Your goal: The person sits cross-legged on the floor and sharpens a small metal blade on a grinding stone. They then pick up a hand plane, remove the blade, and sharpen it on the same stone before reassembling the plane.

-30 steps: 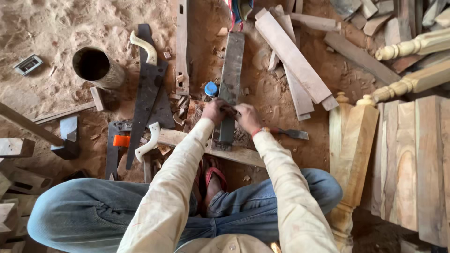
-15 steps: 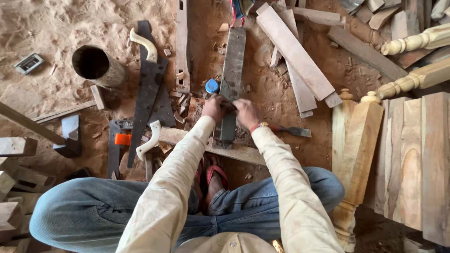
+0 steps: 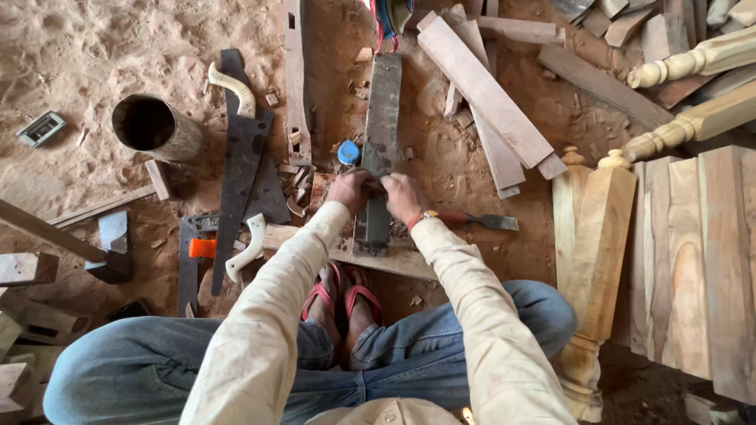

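A long dark grey slab (image 3: 383,110) lies lengthwise on the sandy ground in front of me, its near end resting on a wooden board (image 3: 409,258). My left hand (image 3: 350,189) and my right hand (image 3: 402,197) meet over the slab's lower part, fingers curled together on a small piece pressed against it. The fingers hide that piece. A wristband shows at my right wrist. My feet in red sandals (image 3: 344,295) are just below the slab's near end.
A red-handled chisel (image 3: 475,220) lies right of my right hand, and a blue cap (image 3: 348,153) left of the slab. Two handsaws with pale handles (image 3: 240,169), a metal square and a rusty can (image 3: 154,126) lie left. Planks (image 3: 488,94) and turned wooden posts (image 3: 598,236) crowd the right.
Both hands stay together on the slab and have slid slightly toward me along it. The view has shifted a little.
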The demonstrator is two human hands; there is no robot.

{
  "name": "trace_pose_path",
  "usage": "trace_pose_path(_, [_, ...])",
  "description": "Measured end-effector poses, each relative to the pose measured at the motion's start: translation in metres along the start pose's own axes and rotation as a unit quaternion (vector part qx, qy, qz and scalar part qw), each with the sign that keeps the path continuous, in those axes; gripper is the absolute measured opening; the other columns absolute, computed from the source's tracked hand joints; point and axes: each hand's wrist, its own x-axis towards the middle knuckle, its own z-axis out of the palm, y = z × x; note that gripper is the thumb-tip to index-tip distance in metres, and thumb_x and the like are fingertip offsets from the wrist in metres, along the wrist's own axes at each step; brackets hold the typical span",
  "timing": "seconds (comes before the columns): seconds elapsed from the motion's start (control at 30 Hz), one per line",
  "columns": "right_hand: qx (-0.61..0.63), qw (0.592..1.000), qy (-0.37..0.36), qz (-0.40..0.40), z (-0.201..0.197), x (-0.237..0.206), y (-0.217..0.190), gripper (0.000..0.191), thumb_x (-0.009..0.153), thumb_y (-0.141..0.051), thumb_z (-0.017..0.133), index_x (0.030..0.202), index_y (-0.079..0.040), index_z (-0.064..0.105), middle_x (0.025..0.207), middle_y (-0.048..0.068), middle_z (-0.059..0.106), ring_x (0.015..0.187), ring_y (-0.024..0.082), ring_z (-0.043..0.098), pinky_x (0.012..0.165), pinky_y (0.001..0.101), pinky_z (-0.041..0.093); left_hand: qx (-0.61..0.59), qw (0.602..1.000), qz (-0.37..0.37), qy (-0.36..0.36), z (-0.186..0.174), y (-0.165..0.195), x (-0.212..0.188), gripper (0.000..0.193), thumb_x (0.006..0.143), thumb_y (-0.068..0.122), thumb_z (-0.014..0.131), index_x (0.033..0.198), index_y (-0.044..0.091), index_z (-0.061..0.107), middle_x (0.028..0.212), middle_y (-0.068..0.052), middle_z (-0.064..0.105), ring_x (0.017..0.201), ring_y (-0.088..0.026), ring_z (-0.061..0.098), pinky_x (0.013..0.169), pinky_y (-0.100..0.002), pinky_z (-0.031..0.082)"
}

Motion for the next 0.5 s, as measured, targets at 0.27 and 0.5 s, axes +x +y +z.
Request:
trace_pose_path(0.27, [-0.032, 0.999, 0.013, -0.036, 0.01, -0.088, -0.043, 0.014, 0.083, 0.004, 0.058, 0.087, -0.003, 0.069, 0.078, 0.014, 0.065, 0.074, 0.03, 0.065, 0.062, 0.0445, 0.053, -0.029, 0.992, 0.099, -0.071, -0.019, -0.003, -0.065, 0.03, 0.074, 0.019, 0.085, 0.102, 0.014, 0.077, 0.121, -0.013, 0.066, 0.101, -0.033, 0.07, 0.084, -0.043, 0.06])
trace_pose_path(0.5, [0.004, 0.998, 0.056, -0.026, -0.006, 0.007, -0.011, 0.015, 0.074, 0.004, 0.059, 0.084, -0.003, 0.066, 0.087, 0.019, 0.067, 0.089, 0.043, 0.065, 0.078, 0.0511, 0.053, 0.009, 0.997, 0.029, 0.073, 0.0, -0.01, 0.002, 0.027, 0.076, 0.017, 0.083, 0.103, 0.017, 0.079, 0.11, -0.009, 0.071, 0.101, -0.035, 0.071, 0.087, -0.045, 0.059])
